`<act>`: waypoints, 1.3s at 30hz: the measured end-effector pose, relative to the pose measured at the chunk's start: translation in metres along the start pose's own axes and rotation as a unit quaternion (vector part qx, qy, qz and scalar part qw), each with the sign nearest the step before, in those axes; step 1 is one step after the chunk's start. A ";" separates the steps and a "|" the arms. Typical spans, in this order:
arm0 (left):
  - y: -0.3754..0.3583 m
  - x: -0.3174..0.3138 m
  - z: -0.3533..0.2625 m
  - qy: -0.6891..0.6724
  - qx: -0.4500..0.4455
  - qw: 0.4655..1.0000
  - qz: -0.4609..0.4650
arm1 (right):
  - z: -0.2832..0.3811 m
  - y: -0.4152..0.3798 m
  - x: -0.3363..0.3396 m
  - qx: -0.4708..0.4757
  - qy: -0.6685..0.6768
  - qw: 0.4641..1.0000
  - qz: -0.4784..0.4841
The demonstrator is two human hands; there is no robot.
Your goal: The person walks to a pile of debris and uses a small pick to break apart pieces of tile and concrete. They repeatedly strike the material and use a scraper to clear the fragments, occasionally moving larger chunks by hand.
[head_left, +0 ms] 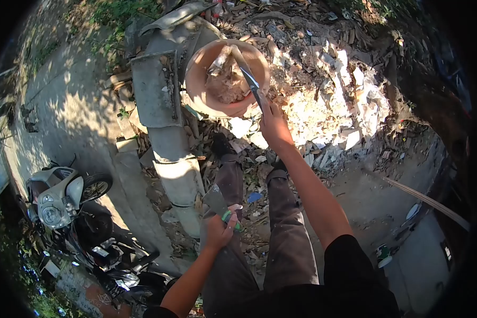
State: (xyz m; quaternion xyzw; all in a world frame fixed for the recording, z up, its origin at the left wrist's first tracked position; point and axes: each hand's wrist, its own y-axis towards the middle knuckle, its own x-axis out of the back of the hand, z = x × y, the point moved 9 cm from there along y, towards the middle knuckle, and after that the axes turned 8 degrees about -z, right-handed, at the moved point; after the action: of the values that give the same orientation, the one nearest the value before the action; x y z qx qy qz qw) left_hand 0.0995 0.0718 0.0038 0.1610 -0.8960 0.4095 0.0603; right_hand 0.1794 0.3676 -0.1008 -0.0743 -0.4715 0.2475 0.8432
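My right hand [275, 127] is closed round the dark handle of a long tool [245, 69] that looks like a metal blade. Its tan-smeared far end reaches over the inside of a round terracotta-coloured tub [194, 79]. Pale brown, lumpy material [228, 87] covers the bottom of that tub. Down by my left leg, my left hand [217, 231] grips a putty knife [215, 199], its wide flat blade pointing away from me and its green handle partly hidden by my fingers.
Rubble and pale broken scraps [344, 111] spread right of the tub. Curved cement tiles [156, 95] run along its left side. Two motorbikes, one with a white front [53, 206], stand on the pavement at left. A bundle of thin sticks [426, 200] juts in at right.
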 end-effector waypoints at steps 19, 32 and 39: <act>0.001 -0.008 -0.003 0.008 -0.014 1.000 0.022 | -0.196 -0.040 0.117 -0.200 0.127 0.958 -0.162; 0.002 -0.024 0.011 0.020 0.043 0.996 0.076 | -0.220 0.035 -0.061 -0.185 0.109 0.976 0.018; 0.008 -0.021 -0.002 0.044 -0.012 0.996 0.071 | -0.252 0.032 -0.047 0.001 -0.256 0.960 0.115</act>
State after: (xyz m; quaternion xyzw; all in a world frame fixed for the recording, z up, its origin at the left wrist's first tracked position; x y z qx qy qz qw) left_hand 0.1165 0.0826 -0.0055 0.0780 -0.9067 0.4083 0.0720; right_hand 0.3578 0.4002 -0.2853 -0.0610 -0.6599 0.3537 0.6601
